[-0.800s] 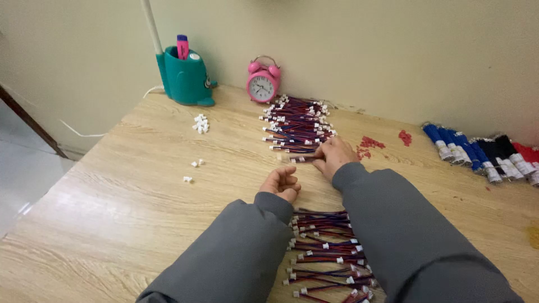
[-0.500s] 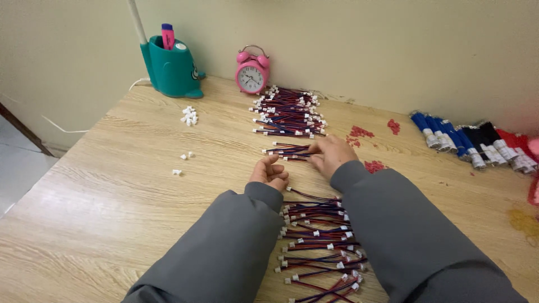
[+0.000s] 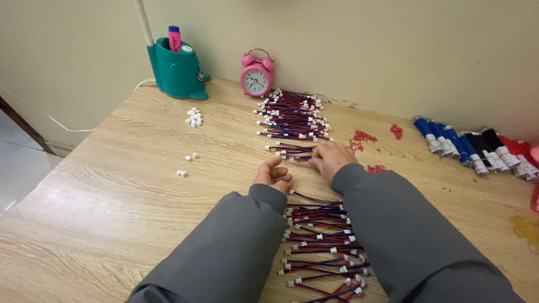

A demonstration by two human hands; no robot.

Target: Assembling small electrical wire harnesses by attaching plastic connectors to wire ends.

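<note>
My right hand [image 3: 331, 158] rests palm down on the right end of a small bundle of red and blue wires with white connectors [image 3: 290, 151], fingers touching it. My left hand [image 3: 273, 174] lies just left of it on the wooden table [image 3: 112, 191], fingers curled loosely upward, holding nothing that I can see. A neat pile of the same wire harnesses [image 3: 292, 115] lies beyond the hands. Another spread of wire harnesses [image 3: 323, 247] lies between my grey sleeves, near me.
A pink alarm clock [image 3: 256, 73] and a teal pen holder [image 3: 176, 68] with a pink marker stand at the wall. Loose white connectors [image 3: 193, 116] lie at left. Red bits [image 3: 364, 136] lie right of the pile. Blue, black and red wire bundles [image 3: 477, 148] sit far right.
The view has shifted a little. My right hand stays on the small bundle; my left hand has drawn slightly away from it, toward me and to the left.
</note>
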